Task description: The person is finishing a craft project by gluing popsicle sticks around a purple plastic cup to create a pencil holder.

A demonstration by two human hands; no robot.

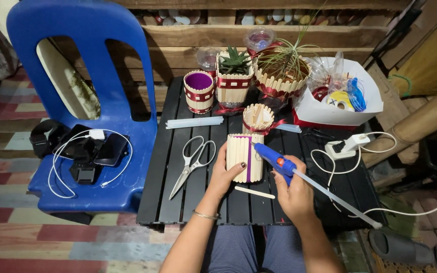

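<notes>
Left hand grips the stick-clad cup upright on the black worktop — steadying it. Right hand clenches the blue glue gun, nozzle at the cup's purple gap — loose stick lies close by.

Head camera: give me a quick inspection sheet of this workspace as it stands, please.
Surface: black slatted table, crowded at the back.
Job's things: purple cup clad in craft sticks, upright; blue glue gun with its nozzle at the cup; one loose craft stick lying in front of it.
Clutter: scissors, clear glue sticks, finished stick pots, two with plants, white box of supplies.
Hands: left hand grips the cup's side; right hand holds the glue gun.
Cables: white power strip with a cord looping over the table's right side; white cable on the chair.
Surroundings: blue plastic chair holding dark devices, wooden pallet wall, patterned floor.
</notes>
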